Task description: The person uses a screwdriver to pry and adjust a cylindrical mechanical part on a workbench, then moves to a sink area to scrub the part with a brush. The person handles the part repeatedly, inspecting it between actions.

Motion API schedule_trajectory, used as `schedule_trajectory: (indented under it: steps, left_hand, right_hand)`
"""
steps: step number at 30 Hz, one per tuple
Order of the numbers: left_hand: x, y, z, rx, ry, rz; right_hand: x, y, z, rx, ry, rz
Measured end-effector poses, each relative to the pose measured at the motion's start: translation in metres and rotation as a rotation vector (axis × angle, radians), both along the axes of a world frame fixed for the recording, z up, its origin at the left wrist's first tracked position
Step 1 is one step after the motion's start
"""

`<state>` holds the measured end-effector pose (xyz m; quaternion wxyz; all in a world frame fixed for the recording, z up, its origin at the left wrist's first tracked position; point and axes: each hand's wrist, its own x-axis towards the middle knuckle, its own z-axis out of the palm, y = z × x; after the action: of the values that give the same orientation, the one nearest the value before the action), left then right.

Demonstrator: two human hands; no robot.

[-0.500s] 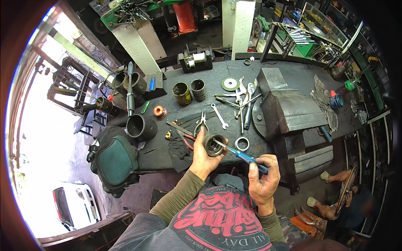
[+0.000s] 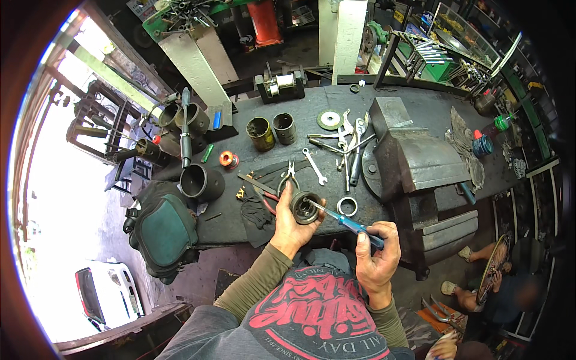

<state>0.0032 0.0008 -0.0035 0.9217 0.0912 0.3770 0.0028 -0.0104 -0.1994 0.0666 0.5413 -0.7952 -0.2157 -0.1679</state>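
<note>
Standing at the dark workbench (image 2: 288,108), the person holds the left hand (image 2: 292,223) wrapped around a round metal bearing housing (image 2: 305,207), fingers curled about its rim, just off the bench's near edge. The right hand (image 2: 377,255) is closed in a fist on the blue handle of a screwdriver (image 2: 348,222), whose shaft runs up and left with its tip inside the housing's bore; whether the tip touches metal there cannot be made out at this size. Just right of the housing a loose metal ring (image 2: 347,206) lies flat on the bench. Beyond the housing lie red-handled pliers (image 2: 290,171) and a small open-ended spanner (image 2: 314,166). Well to the right of the housing stands a heavy grey bench vise (image 2: 414,159). To its left sits a black cylindrical sleeve (image 2: 201,182), and farther back two rusty cans (image 2: 272,130) stand upright side by side.
</note>
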Motion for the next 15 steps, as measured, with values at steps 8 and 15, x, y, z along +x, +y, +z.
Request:
schedule_trajectory:
  steps: [8,15]
  left_hand:
    - [-0.004,0.006,-0.002,0.042,0.015,0.013]
    - [-0.002,0.013,-0.015,0.045,0.061,0.002]
  right_hand:
    - [-0.005,0.005,0.004,-0.114,-0.095,0.12]
    - [0.002,0.007,0.014,-0.294,-0.069,-0.009]
